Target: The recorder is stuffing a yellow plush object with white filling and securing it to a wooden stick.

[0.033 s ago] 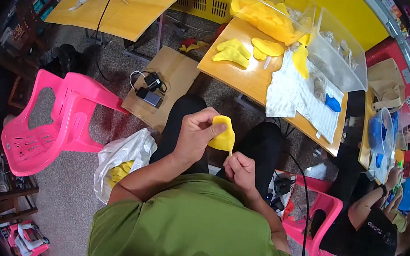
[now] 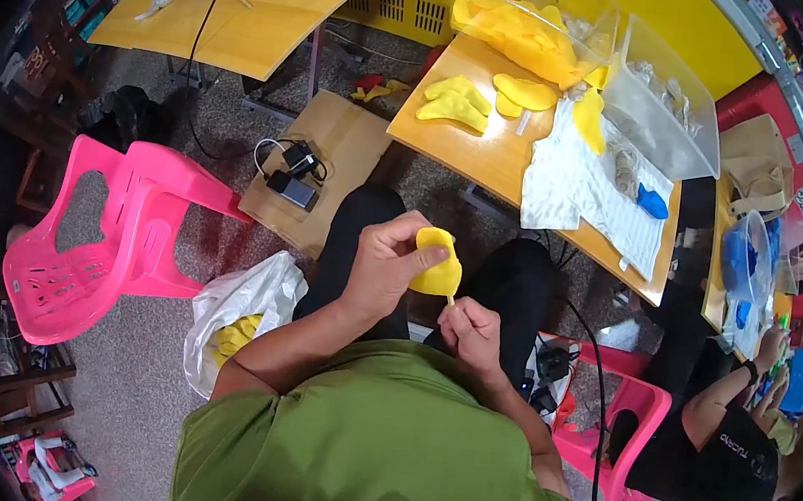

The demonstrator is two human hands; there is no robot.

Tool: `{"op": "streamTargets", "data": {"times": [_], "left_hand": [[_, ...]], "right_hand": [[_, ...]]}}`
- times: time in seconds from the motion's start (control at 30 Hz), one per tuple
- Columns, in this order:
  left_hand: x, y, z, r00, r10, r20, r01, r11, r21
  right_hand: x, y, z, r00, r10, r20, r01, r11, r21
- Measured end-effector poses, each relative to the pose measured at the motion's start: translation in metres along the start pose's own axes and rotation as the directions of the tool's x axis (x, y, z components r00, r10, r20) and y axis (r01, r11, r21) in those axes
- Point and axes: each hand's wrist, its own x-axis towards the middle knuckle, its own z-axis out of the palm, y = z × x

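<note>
Above my lap, my left hand (image 2: 388, 264) pinches a small yellow fabric piece (image 2: 437, 276) between thumb and fingers, the thumb lying over its face. Closed round a thin pale stick (image 2: 451, 301), my right hand (image 2: 471, 333) is just below and to the right. The stick's upper end meets the lower edge of the yellow piece; how far it goes inside is hidden. More yellow fabric pieces lie on the wooden table (image 2: 432, 146) ahead, among them a pair (image 2: 455, 102) at its left side.
A clear bin (image 2: 593, 60) of yellow pieces, another clear bin (image 2: 672, 147) and a white cloth (image 2: 565, 185) are on the table. Left stand a pink chair (image 2: 121, 221) and a white bag (image 2: 266, 285) with yellow pieces. A black cable (image 2: 599, 389) hangs right; a co-worker (image 2: 721, 421) sits beyond.
The yellow piece has tilted very slightly in my left fingers. Both hands otherwise stay in place.
</note>
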Motion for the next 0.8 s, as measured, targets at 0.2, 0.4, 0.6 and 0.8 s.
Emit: {"op": "streamTargets", "data": {"times": [0.2,0.4,0.6,0.8], "left_hand": [[-0.003,0.007,0.006,0.984,-0.156,0.082,0.125,0.946,0.300],[0.007,0.006,0.001,0.985,-0.169,-0.023,0.171,0.981,0.096],[0.049,-0.001,-0.028,0.982,-0.152,-0.114,0.144,0.986,-0.080],[0.070,-0.032,-0.026,0.884,-0.465,-0.038,0.424,0.834,-0.354]], "right_hand": [[0.003,-0.004,0.002,0.979,-0.176,-0.098,0.148,0.958,-0.245],[0.004,-0.004,-0.002,0.976,-0.194,-0.096,0.151,0.929,-0.338],[0.001,-0.033,-0.043,0.919,-0.389,0.062,0.290,0.561,-0.775],[0.031,-0.063,-0.114,0.700,-0.653,-0.289,0.044,0.443,-0.895]]}}
